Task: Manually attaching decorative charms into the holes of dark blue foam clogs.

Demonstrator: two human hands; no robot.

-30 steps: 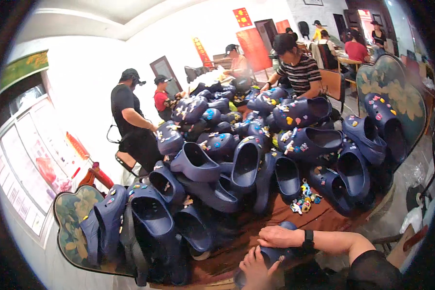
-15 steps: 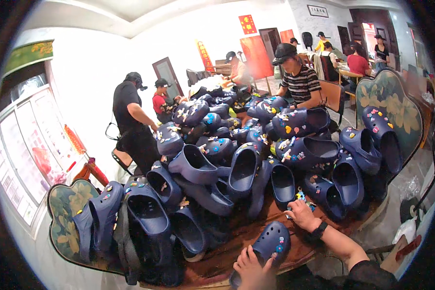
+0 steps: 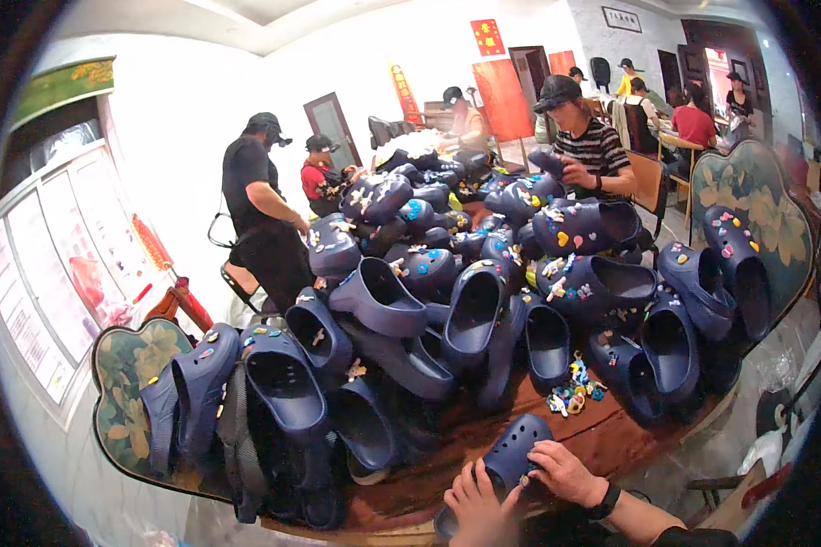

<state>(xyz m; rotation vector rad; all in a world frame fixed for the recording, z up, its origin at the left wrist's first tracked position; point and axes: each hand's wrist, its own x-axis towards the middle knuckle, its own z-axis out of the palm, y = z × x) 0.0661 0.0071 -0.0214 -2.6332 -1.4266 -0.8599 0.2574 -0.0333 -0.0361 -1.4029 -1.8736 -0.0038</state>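
A dark blue clog (image 3: 517,438) with round holes lies near the table's front edge, its toe pointing away from me. My left hand (image 3: 474,501) grips it around the side, with the thumb toward my other hand. My right hand (image 3: 564,472) bends its fingertips against the clog's right side. Whatever sits under those fingertips is too small and covered to make out. Just beyond, a small heap of colourful shoe charms (image 3: 575,390) lies on the brown table (image 3: 483,428).
A big pile of dark blue clogs (image 3: 474,310), many with charms, covers the table beyond my hands. More clogs (image 3: 283,378) stand at the left, others (image 3: 739,255) at the right against a floral chair back (image 3: 766,201). Across the table a person in stripes (image 3: 593,150) holds a clog.
My right hand has moved from the charm heap back to the clog. My left hand stays on the clog. Across the table, the person in stripes has raised a clog.
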